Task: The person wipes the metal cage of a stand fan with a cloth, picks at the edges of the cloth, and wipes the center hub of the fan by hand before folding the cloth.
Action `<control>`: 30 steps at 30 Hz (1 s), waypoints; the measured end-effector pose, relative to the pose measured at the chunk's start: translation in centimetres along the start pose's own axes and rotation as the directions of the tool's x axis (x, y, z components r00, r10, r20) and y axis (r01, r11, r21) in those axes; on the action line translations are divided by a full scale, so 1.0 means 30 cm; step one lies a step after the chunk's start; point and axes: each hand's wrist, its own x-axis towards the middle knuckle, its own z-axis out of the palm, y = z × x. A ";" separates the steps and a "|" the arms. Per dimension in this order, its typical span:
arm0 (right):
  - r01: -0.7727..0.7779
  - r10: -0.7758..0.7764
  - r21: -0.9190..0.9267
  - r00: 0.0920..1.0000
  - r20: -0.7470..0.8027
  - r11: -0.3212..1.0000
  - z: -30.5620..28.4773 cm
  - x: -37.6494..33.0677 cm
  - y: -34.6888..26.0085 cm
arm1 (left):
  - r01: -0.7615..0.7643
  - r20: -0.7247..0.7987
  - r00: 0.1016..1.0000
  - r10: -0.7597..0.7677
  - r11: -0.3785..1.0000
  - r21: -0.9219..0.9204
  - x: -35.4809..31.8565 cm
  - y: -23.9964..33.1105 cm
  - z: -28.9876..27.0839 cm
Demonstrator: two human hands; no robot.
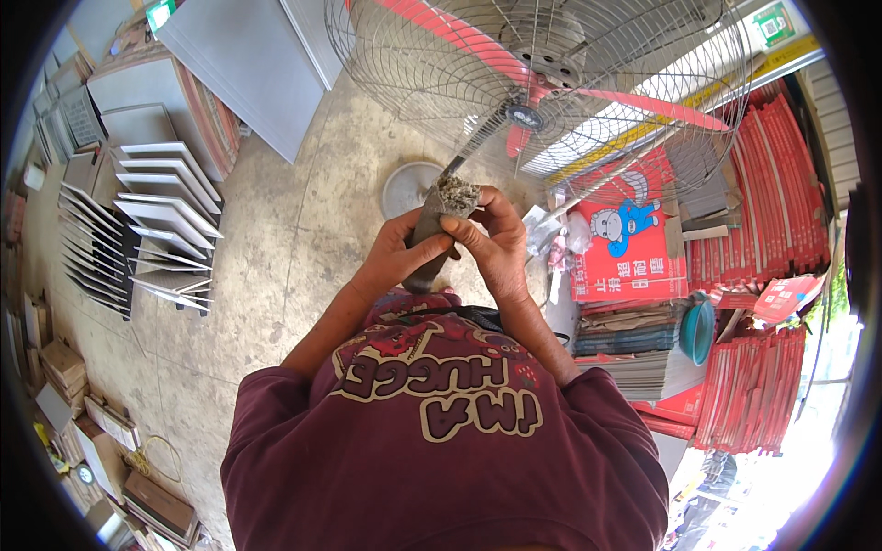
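Both hands are in front of my body, close together, holding a limp grey cloth-like thing [428, 268] with a speckled, fuzzy upper end; its exact kind cannot be made out. My left hand [401, 250] is closed round its left side, thumb pointing inward. On the other side, my right hand [496, 243] pinches it near the speckled end, with the thumb on top and the forefinger curled behind. The thumbs nearly meet over it. Its lower end hangs down by my shirt, and some fingers are hidden behind it.
A large standing fan [525, 117] with red blades and a wire cage stands just ahead, its round base [412, 188] on the concrete floor. Racks of tiles [170, 207] are at left. Stacked red cartons [758, 202] and a teal basin [696, 332] are at right.
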 end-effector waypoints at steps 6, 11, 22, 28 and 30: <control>-0.066 0.067 0.053 0.998 -0.019 0.996 0.005 -0.006 0.004 | 0.044 0.005 0.999 -0.044 0.999 0.002 -0.002 -0.020 -0.007; -0.077 0.080 0.143 0.997 -0.010 0.987 0.009 -0.013 0.007 | 0.060 -0.006 0.998 -0.060 0.998 -0.026 -0.006 -0.020 0.002; -0.006 0.011 0.125 0.999 -0.035 0.992 0.015 -0.025 0.018 | 0.066 -0.023 0.998 -0.066 0.998 -0.019 -0.017 -0.043 0.000; -0.015 0.021 0.136 0.999 -0.042 0.991 0.011 -0.040 0.023 | 0.085 -0.029 0.996 -0.085 0.996 -0.010 -0.024 -0.046 0.006; -0.019 0.026 0.140 0.999 -0.043 0.990 0.009 -0.045 0.025 | 0.082 -0.028 0.996 -0.082 0.997 -0.008 -0.026 -0.046 0.009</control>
